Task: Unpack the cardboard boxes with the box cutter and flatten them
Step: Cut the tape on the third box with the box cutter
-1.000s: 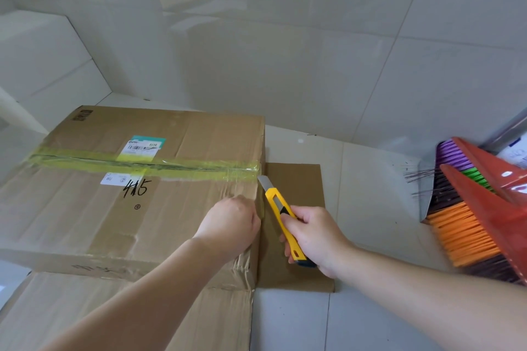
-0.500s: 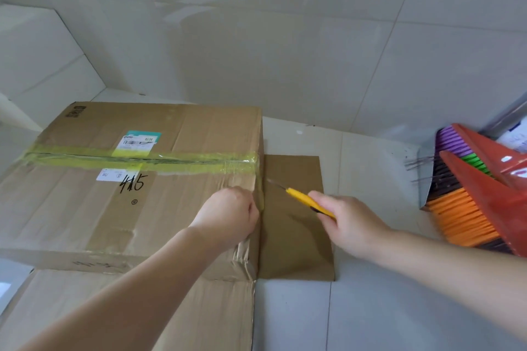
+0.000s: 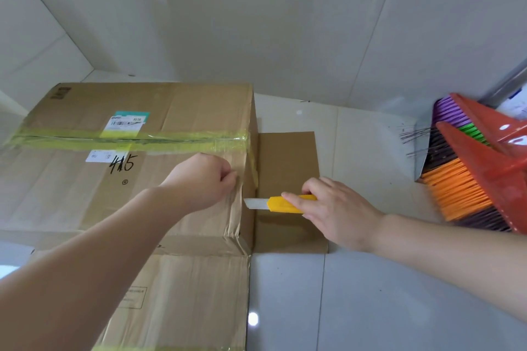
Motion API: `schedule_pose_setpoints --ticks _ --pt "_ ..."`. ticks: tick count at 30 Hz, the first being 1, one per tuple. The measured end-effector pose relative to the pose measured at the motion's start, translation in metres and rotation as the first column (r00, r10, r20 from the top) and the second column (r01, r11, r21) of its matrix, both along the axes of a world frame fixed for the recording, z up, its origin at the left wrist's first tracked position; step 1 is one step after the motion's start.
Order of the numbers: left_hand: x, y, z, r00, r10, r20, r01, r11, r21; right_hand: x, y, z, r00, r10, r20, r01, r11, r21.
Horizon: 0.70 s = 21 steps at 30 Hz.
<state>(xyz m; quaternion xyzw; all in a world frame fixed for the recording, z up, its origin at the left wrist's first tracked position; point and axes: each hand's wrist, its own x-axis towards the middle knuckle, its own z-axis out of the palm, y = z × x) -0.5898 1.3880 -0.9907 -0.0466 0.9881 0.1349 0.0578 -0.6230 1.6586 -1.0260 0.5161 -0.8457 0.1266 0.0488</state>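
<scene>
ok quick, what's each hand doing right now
left hand: curled, resting on the cardboard box, holding nothing visible
right hand: holding the box cutter

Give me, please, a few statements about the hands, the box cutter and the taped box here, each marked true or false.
1. The right hand holds a yellow box cutter with its blade out. True.
2. The blade points away from the cardboard box. False: it points at the box's right edge.
3. The left hand rests on top of the box. True.
4. The yellow tape along the top seam has been removed. False: it is still there.
5. Brooms lie to the right. True.
</scene>
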Motion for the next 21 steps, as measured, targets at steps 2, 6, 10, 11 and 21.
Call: schedule_pose_setpoints --ticks 2,6,10,11,21 --pt "0.001 0.0 0.0 1.0 0.007 0.002 -0.007 1.0 -0.007 -0.001 -0.001 0.001 1.0 0.002 0.004 -0.002 1.0 0.006" --pt "0.003 -0.006 0.002 0.999 0.048 0.004 -0.048 0.999 0.009 -0.002 0.002 0.0 1.0 0.019 -0.011 -0.019 1.0 -0.007" --pt "0.005 -0.01 0.004 0.997 0.075 0.021 -0.076 0.997 0.029 0.0 0.001 -0.003 0.999 0.035 -0.022 -0.035 0.999 -0.018" --pt "0.005 -0.01 0.004 0.997 0.074 0.024 -0.075 0.997 0.03 -0.001 0.001 -0.003 0.999 0.035 -0.031 -0.036 0.999 -0.019" --pt "0.004 -0.01 0.002 0.998 0.053 0.026 -0.054 0.998 0.029 -0.008 0.003 0.0 0.994 0.081 -0.071 -0.084 0.996 -0.028"
